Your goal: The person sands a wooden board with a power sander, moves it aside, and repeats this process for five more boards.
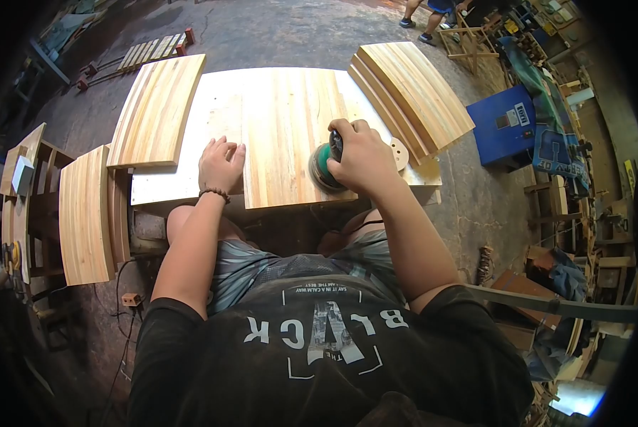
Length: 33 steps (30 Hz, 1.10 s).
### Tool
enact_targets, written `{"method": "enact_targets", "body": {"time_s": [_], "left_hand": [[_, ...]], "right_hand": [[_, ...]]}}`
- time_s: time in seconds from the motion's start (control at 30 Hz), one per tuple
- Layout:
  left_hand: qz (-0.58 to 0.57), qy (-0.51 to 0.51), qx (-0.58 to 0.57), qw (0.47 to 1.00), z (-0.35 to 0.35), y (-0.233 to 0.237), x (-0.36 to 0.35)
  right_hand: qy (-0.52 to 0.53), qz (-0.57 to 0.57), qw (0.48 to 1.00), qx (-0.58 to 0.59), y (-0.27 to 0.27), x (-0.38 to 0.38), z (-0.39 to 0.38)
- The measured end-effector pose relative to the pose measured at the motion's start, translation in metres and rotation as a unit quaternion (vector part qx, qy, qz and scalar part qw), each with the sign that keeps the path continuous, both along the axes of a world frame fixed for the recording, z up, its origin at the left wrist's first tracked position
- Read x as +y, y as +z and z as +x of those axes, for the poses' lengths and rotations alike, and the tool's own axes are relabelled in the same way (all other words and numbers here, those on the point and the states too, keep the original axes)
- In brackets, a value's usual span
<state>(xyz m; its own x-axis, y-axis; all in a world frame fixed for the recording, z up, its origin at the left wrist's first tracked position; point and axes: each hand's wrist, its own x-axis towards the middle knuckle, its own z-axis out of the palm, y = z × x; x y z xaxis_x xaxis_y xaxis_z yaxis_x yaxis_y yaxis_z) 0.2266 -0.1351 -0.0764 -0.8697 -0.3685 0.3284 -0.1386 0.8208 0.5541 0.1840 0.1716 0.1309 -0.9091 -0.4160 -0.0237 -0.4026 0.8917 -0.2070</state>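
While our right grip [362, 156] closes around the green sander [323, 166], pad facing left at the wooden panel's [287, 114] near right edge, our left grip [221, 165] lies open, flat on that panel, whose long axis runs away from us across the counter [166, 186].

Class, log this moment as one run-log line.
left hand: flat on wood panel | right hand: gripping green sander on that panel | stacked panels: to the right
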Motion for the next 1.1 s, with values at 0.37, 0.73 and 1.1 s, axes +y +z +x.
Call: {"method": "enact_targets", "body": {"time_s": [0.37,0.73,1.1], "left_hand": [[-0.007,0.005,0.004,1.000,-0.001,-0.002,0.000],[0.021,0.014,-0.027,0.999,-0.002,-0.003,0.000],[0.012,0.016,-0.027,0.999,-0.003,-0.004,-0.002]], "right_hand": [[0.034,-0.016,0.999,0.015,-0.002,-0.015,-0.001],[0.082,-0.032,0.996,0.012,-0.003,-0.019,0.014],[0.089,-0.026,0.996,0.011,0.002,-0.014,0.021]]}}
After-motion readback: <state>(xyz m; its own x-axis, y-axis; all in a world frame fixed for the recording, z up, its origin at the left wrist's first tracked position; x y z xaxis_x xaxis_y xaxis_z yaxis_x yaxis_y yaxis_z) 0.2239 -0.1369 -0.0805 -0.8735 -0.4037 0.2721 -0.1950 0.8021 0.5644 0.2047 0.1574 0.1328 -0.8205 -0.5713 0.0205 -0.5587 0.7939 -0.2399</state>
